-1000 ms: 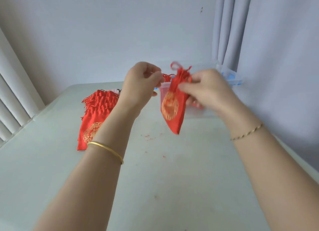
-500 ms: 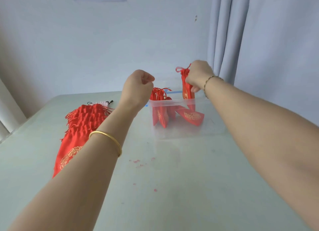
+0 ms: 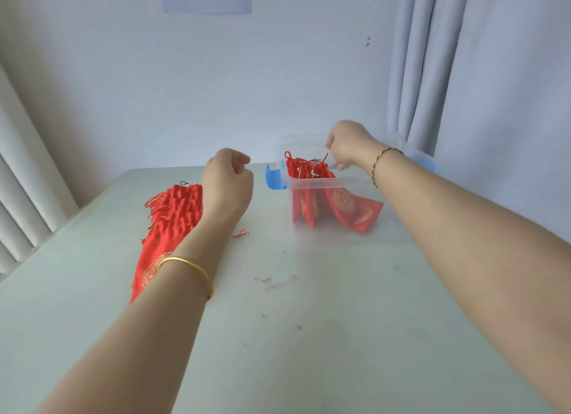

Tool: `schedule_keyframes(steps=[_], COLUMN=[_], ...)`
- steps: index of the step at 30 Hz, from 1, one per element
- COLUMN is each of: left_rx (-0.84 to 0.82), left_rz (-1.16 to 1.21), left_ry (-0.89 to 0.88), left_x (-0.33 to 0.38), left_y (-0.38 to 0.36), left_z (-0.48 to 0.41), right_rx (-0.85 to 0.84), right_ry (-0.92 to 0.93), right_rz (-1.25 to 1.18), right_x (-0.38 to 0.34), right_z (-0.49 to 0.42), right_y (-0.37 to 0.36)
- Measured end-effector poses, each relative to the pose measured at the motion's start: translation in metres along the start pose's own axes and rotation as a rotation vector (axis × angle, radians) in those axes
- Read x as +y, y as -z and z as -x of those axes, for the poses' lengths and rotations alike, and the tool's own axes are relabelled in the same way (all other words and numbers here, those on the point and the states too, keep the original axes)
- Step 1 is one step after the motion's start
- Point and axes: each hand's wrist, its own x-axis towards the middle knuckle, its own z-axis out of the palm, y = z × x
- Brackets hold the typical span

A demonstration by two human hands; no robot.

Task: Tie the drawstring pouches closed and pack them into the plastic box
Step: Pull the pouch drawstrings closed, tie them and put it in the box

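Note:
A clear plastic box [image 3: 315, 184] with blue latches [image 3: 274, 177] stands at the far side of the table. Several red drawstring pouches with gold emblems [image 3: 341, 204] stand inside it, their tied cords sticking up above the rim. My right hand [image 3: 350, 144] hovers just over those cords with its fingers curled down. One cord end rises toward its fingertips, and whether they pinch it is unclear. A fanned pile of untied red pouches [image 3: 173, 215] lies to the left. My left hand [image 3: 228, 178] is a fist above the pile's right edge, with nothing seen in it.
A loose red thread [image 3: 241, 234] and small red scraps [image 3: 269, 280] lie on the pale table [image 3: 309, 351]. A grey curtain [image 3: 432, 73] hangs close behind the box on the right. White slats [image 3: 27, 203] run along the table's left edge.
My right hand carried the tied pouch away from my left hand, over to the box and lowered it in among the others. My left hand dropped toward the pile, still a fist.

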Motion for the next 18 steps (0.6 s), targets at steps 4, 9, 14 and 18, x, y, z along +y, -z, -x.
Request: schedule_keyframes(steps=[4, 9, 14, 18], left_rx=[0.069, 0.053, 0.046, 0.188], left_rz=[-0.3, -0.555, -0.563, -0.508], left_ry=[0.188, 0.395, 0.492, 0.402], left_x=[-0.044, -0.086, -0.106, -0.11], left_y=[0.031, 0.069, 0.082, 0.085], left_z=[0.025, 0.067, 0.079, 0.078], right_rx=[0.208, 0.096, -0.147, -0.248], right_ry=[0.217, 0.366, 0.261, 0.137], right_rz=[-0.263, -0.349, -0.368, -0.43], right_x=[-0.035, -0.065, -0.062, -0.052], right_z=[0.036, 0.101, 0.135, 0.146], right_y=[-0.024, -0.072, -0.117, -0.138])
